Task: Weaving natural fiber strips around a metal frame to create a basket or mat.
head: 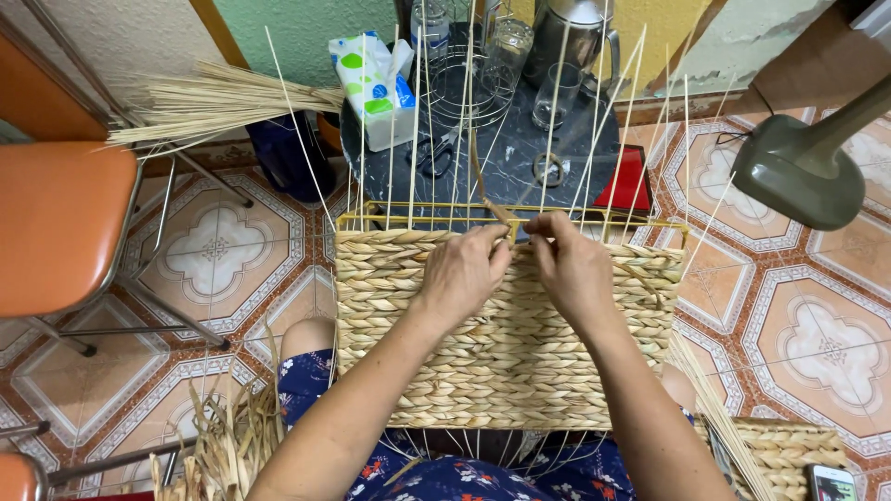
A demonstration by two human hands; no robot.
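A half-woven straw basket (483,362) on a yellow wire frame (371,218) rests on my lap, with several thin upright stakes (413,130) rising from its top edge. My left hand (461,272) and my right hand (569,260) meet at the top row of the weave. Both pinch a twisted straw strand (484,190) that runs up between the stakes. The fingertips are partly hidden behind the stakes.
A dark round table (501,158) behind the basket holds a tissue pack (373,76), glasses, a metal kettle (574,35), scissors and a tape ring. An orange chair (56,223) stands left, a straw bundle (213,97) above it. Loose straw lies lower left; a fan base (798,172) right; a phone (832,484) lower right.
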